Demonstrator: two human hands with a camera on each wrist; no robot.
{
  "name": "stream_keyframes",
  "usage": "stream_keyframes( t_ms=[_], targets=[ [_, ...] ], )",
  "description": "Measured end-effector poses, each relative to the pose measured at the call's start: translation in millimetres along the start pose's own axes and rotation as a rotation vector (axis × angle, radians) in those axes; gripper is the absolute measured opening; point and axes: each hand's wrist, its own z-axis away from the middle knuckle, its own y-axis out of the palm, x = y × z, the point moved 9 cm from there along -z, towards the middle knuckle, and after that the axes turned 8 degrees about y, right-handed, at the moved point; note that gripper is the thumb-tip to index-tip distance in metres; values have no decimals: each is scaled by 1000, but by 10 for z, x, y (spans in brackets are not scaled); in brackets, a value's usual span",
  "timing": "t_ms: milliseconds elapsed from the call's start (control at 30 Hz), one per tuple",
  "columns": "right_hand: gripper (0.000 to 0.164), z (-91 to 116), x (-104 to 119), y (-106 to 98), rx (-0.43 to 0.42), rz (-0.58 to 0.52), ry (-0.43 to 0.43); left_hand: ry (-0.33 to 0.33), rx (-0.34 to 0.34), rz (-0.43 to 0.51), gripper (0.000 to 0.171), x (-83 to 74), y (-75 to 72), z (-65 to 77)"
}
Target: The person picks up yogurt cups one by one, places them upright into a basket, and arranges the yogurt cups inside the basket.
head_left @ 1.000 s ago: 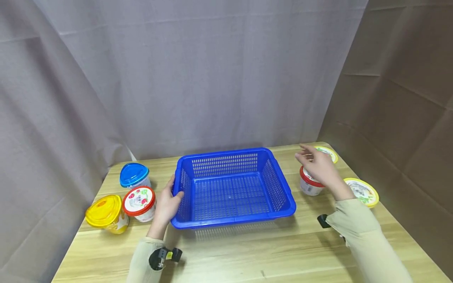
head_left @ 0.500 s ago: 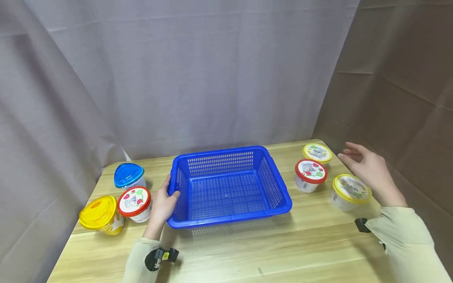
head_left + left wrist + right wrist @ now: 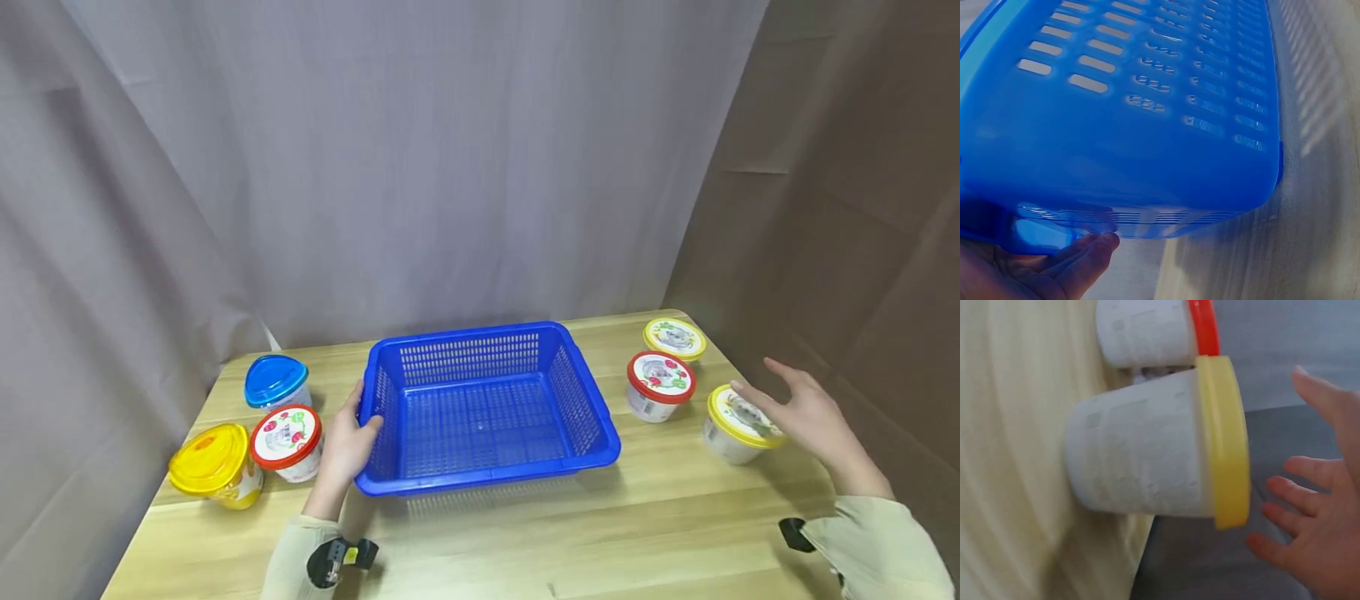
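Note:
My left hand [image 3: 348, 446] grips the left end of a blue plastic basket [image 3: 491, 479], thumb over the rim and fingers along the outside. The left wrist view shows the fingers [image 3: 1088, 262] against the slotted wall. My right hand [image 3: 810, 417] hovers beside a white tub with a yellow lid [image 3: 738, 425], its fingers spread and nothing in them. In the right wrist view that tub's yellow lid [image 3: 1225, 444] faces the spread fingers [image 3: 1297, 494], with a gap between. Behind it stand a red-lidded tub [image 3: 656, 387] and another yellow-lidded tub [image 3: 675, 337].
On the left side of the wooden table [image 3: 600, 533] stand a blue-lidded tub [image 3: 276, 382], a red-lidded tub [image 3: 287, 437] and a yellow tub [image 3: 213, 462]. Grey curtains [image 3: 465, 167] hang behind and at both sides, close to the table's edges.
My right hand has moved right from over the red-lidded tub, then lowered toward the nearer yellow-lidded tub, its fingers spreading. The left hand keeps its grip on the basket.

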Motion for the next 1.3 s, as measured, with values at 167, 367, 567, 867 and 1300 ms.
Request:
stream_keyframes(
  t_ms=[167, 367, 567, 867, 1300],
  targets=[
    [97, 50, -146, 183, 78, 15, 10, -15, 0, -17, 72, 41, 9, 53],
    [104, 88, -247, 261, 124, -22, 36, -2, -6, 2, 72, 20, 15, 12],
    [106, 196, -343, 408, 171, -57, 47, -12, -19, -23, 70, 39, -32, 49],
    [113, 187, -397, 445, 149, -123, 35, -5, -28, 6, 71, -9, -3, 18],
    [114, 188, -494, 520, 191, -197, 96, -20, -28, 37, 71, 26, 14, 10]
  ],
)
